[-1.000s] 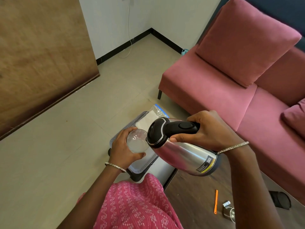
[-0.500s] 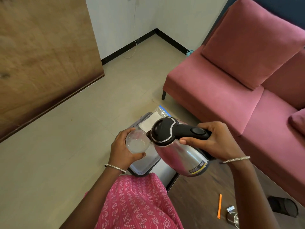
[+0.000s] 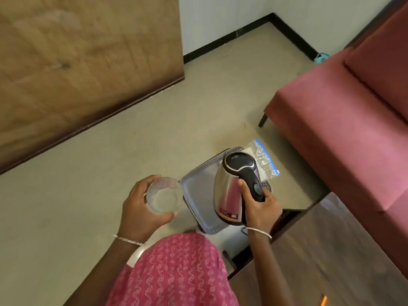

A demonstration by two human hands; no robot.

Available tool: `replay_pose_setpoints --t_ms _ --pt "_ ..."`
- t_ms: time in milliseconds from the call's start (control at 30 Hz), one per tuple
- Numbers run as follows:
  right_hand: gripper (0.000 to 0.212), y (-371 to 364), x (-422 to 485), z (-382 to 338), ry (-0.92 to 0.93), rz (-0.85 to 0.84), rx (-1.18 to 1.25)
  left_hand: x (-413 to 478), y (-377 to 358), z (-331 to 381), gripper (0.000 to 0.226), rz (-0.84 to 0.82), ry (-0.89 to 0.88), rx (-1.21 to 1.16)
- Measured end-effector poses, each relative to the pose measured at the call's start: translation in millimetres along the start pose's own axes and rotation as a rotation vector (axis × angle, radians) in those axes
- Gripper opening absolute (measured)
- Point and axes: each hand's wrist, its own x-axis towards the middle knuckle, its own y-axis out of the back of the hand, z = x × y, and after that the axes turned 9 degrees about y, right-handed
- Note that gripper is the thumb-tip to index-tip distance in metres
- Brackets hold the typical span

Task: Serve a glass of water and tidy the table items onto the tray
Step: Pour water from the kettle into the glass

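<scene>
Over the floor left of the tray [image 3: 194, 195], the glass [image 3: 163, 195] with water sits in the left hand [image 3: 141, 208], fingers wrapped round its wall, thumb on the near side. Right hand [image 3: 260, 208] is closed on the black handle of the steel kettle [image 3: 229, 191], upright over the grey tray with a zip bag [image 3: 265, 160] at its far end. Beige floor, pink sofa [image 3: 344, 133] right, dark wooden table [image 3: 331, 261] near; kettle label unreadable.

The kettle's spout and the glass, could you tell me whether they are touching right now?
Apart. The head view shows bare grey tray between the glass and the upright kettle.
</scene>
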Motion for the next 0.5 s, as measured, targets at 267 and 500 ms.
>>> replay_pose_setpoints --t_ms 267,500 --pt "0.042 -80.6 14.1 34.1 -0.082 0.114 0.067 8.2 1.3 -20.3 0.090 0.029 0.104 -0.038" --pt "0.033 -104.9 3.7 55.2 -0.099 0.116 0.082 17.3 -18.0 -22.6 0.090 0.024 0.130 -0.069"
